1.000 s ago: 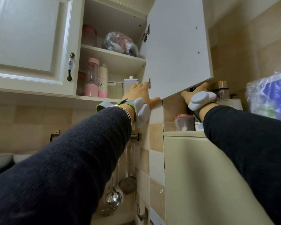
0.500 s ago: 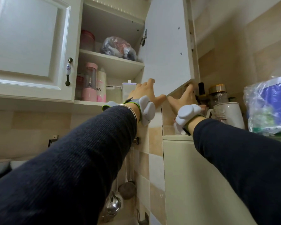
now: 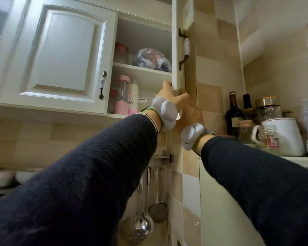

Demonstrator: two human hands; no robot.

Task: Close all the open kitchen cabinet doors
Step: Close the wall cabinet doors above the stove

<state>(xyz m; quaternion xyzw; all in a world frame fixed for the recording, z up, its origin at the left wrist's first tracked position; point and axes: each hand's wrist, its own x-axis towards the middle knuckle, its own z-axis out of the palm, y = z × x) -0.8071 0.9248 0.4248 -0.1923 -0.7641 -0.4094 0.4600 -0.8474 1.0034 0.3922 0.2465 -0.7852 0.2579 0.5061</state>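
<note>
— While both my arms are stretched up, where exactly is the door?

— The open cabinet door [image 3: 174, 43] stands edge-on to me, swung out from the upper cabinet, its brown-and-white handle [image 3: 184, 48] on the far side facing the tiled wall [image 3: 210, 71].

— And your hands?

— My left hand [image 3: 169, 96] is at the door's bottom corner, fingers [image 3: 166, 85] curled together onto the lower edge from the cabinet side. My right hand [image 3: 191, 110] sits just under and behind it, beside the same corner; its fingertips are hidden by the left hand and the door, so I cannot tell whether they are apart or pressed on the edge.

— What shows inside?

— On the upper shelf [image 3: 140, 67] a reddish jar [image 3: 121, 53] and a crumpled plastic bag [image 3: 152, 59]; below, a pink bottle [image 3: 122, 95] beside a white one [image 3: 133, 96].

— The neighbouring door?

— The left cabinet door [image 3: 64, 55] lies flat and shut, its handle [image 3: 102, 85] by the opening.

— Anything to the right?

— A dark wine bottle [image 3: 234, 112], a white mug [image 3: 281, 137] and glass jars [image 3: 267, 137] on a ledge.
</note>
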